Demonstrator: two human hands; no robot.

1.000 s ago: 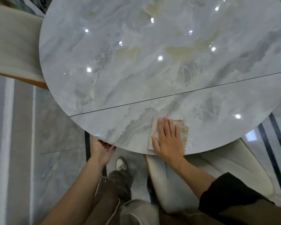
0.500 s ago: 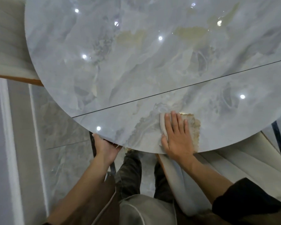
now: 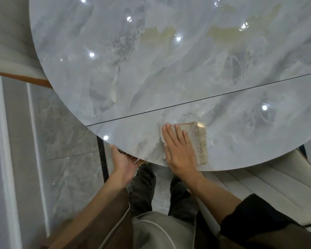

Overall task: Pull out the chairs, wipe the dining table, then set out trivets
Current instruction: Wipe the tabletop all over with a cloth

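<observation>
Head view showed the beige cloth (scalloped along its edge) lying on the dining table close to the near rim, the right hand pressed flat on it with straight fingers. The left hand gripped the rim, fingers curled underneath. A cream chair stood partly beneath the table.
</observation>
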